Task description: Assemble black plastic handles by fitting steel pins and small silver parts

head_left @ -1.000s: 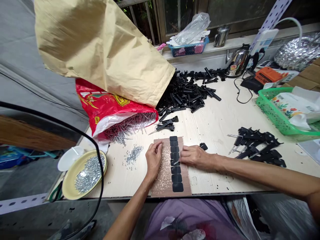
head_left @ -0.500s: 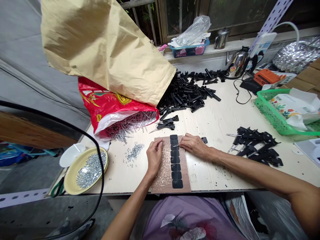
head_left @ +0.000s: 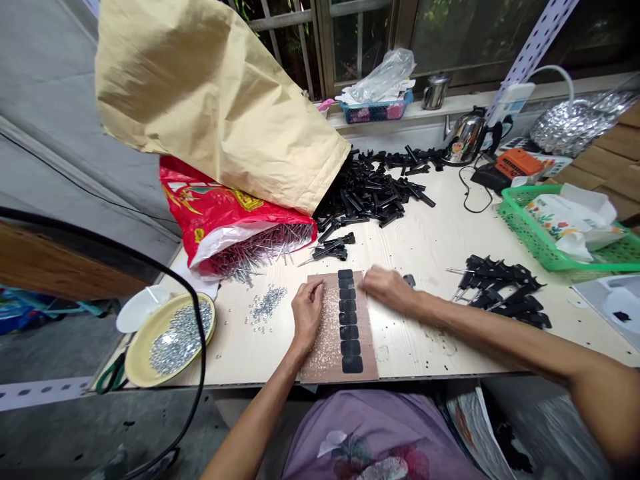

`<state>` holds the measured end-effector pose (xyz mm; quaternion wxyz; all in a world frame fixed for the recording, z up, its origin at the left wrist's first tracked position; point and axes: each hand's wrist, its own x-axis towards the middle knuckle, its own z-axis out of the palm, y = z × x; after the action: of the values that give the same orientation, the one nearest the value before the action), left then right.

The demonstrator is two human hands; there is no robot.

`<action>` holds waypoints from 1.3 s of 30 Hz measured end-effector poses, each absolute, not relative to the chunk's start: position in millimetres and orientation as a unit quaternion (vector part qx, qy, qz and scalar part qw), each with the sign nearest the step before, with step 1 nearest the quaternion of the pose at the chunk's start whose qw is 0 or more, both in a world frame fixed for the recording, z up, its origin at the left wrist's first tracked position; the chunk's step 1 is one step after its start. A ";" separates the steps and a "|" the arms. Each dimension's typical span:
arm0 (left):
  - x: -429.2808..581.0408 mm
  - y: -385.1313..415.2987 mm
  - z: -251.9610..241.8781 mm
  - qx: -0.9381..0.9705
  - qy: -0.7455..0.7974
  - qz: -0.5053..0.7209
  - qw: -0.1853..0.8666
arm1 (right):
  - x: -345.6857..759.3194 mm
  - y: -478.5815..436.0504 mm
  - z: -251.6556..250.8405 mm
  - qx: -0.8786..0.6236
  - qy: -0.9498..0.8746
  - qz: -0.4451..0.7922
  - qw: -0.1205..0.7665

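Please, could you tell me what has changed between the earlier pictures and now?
The right hand has moved away from the person along the row of black pads, from near its middle to near its far end. It is blurred, so I cannot tell whether it let anything go. The left hand stayed at the left side of the board; the bowl also stayed.

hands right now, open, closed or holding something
Left hand: closed, fingers curled at the left edge of the board; cannot tell if it holds anything.
Right hand: blurred; open or closed, holding or not, cannot be told.
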<state>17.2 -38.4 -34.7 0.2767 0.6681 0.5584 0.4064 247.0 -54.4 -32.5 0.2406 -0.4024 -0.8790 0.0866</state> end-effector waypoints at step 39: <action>-99.6 -0.5 -27.6 0.691 0.699 0.185 0.005 | 171.6 56.5 -20.3 -0.377 -0.888 -0.103 0.242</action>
<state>-99.6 -0.5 -27.6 0.0051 0.6908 0.6989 0.1850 171.6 56.5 -20.3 0.2418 -0.3769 -0.8882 -0.1033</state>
